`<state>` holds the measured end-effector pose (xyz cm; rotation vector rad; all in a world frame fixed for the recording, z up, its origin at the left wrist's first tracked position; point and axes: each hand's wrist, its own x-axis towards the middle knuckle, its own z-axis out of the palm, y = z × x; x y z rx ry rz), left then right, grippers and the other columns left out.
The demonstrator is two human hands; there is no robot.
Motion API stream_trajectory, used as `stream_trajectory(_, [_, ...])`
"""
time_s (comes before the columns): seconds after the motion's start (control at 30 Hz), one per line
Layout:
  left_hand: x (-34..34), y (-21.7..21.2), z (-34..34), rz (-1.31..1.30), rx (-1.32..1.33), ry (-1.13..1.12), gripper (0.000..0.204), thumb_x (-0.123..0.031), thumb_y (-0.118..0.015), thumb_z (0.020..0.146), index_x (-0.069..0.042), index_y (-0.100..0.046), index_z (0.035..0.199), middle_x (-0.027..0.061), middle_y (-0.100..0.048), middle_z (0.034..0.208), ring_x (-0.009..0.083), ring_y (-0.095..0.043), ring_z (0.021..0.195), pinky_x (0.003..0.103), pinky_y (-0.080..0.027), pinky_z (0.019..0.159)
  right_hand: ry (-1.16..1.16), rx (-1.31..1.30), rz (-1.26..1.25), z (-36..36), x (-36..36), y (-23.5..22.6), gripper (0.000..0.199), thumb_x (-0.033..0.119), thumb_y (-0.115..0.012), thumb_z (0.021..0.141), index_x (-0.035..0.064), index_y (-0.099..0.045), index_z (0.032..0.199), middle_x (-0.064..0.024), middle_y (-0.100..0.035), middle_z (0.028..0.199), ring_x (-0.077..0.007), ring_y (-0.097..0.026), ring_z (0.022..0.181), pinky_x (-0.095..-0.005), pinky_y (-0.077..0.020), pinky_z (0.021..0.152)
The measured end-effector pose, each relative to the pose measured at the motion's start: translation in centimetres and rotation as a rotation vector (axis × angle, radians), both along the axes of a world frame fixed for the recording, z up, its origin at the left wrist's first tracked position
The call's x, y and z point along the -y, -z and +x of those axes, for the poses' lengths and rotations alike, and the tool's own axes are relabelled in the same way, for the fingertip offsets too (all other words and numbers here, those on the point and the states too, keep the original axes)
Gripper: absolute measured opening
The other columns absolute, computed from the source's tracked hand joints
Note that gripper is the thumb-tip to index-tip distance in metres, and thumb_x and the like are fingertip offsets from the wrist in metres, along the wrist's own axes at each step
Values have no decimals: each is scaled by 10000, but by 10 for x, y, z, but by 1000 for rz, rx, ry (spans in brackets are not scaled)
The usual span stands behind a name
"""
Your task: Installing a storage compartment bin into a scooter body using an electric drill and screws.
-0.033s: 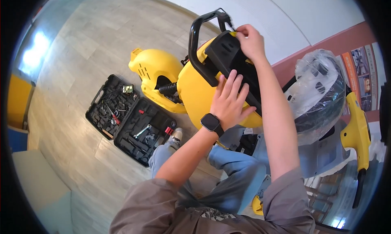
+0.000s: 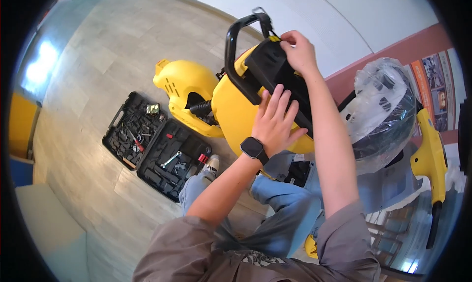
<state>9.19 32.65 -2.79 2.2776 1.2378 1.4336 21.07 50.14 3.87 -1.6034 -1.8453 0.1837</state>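
Pale wood-look flooring (image 2: 88,134) runs across the left and middle of the view, meeting a white wall (image 2: 339,31) at the top. Just in front of the seated person is a yellow machine housing (image 2: 233,110) with a black tubular handle (image 2: 229,51) and a long black cover (image 2: 268,58) along its right side. Open and flat, the left hand (image 2: 278,116) spreads its fingers across the housing and the cover's lower part; a black smartwatch (image 2: 252,147) sits on that wrist. Bent at the fingers, the right hand (image 2: 298,51) touches the cover's upper corner, beside a small yellow piece (image 2: 274,38); whether it grips anything I cannot tell. Left of the housing is a rounded yellow shell (image 2: 189,75) with a corrugated black hose (image 2: 199,108). Nearer lies an open black tool case (image 2: 162,186) holding a wrench (image 2: 171,159). At right stands a bulky object wrapped in clear plastic (image 2: 383,110).
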Motion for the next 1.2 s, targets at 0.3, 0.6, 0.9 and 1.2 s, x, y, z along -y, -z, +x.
stream_trajectory(0.3, [-7,3,-2,45,-136,-39,412,-259,-684,765,-129,-651,1155,157,-489,1336,396,-365,1364,590,-256,1123,47,76,165,-7,209,11,279,110,-657,840,35,-608,1104,-152,-635,1071,-360,-582,1012,-446,-460,861])
stream_trajectory(0.6, [-5,-8,0,14,-287,-16,450,-386,-672,856,-125,-594,1214,161,-458,1385,413,-314,1400,625,-189,1142,202,76,412,39,257,74,407,64,-724,797,49,-580,1178,-153,-610,1206,-369,-583,1104,-495,-441,980])
stream_trajectory(0.9, [-13,10,-1,99,-352,-85,489,-480,-579,862,-124,-594,1197,135,-507,1310,396,-387,1359,633,-179,1138,234,124,228,40,257,75,654,189,-781,751,29,-503,1321,-174,-545,1274,-385,-497,1206,-546,-370,1035])
stream_trajectory(1.2, [-29,31,8,272,-170,-160,606,-643,-387,889,-82,-616,911,151,-588,1083,388,-499,1195,584,-160,1167,312,245,264,33,244,85,716,417,-861,631,95,-589,1209,-88,-481,1082,-325,-399,1105,-505,-354,959])
